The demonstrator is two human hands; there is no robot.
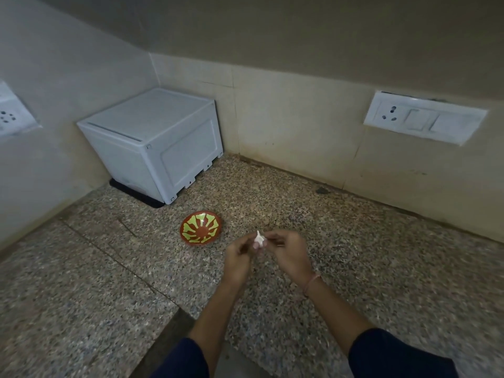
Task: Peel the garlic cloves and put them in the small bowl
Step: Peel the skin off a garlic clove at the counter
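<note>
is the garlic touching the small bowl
Apart. The head view shows the garlic held up between the left hand and right hand, with bare countertop between it and the bowl.

Open speckled counter (381, 268) right of the hands; ahead-left, just beside them, sits the small bowl (200, 227), white box (155, 143) blocking the far-left corner.

I hold the garlic (258, 239) between my left hand (237, 257) and right hand (287, 253) above the worktop (381, 268), near the small bowl (200, 227); a white box (155, 143) fills the far-left corner.
</note>
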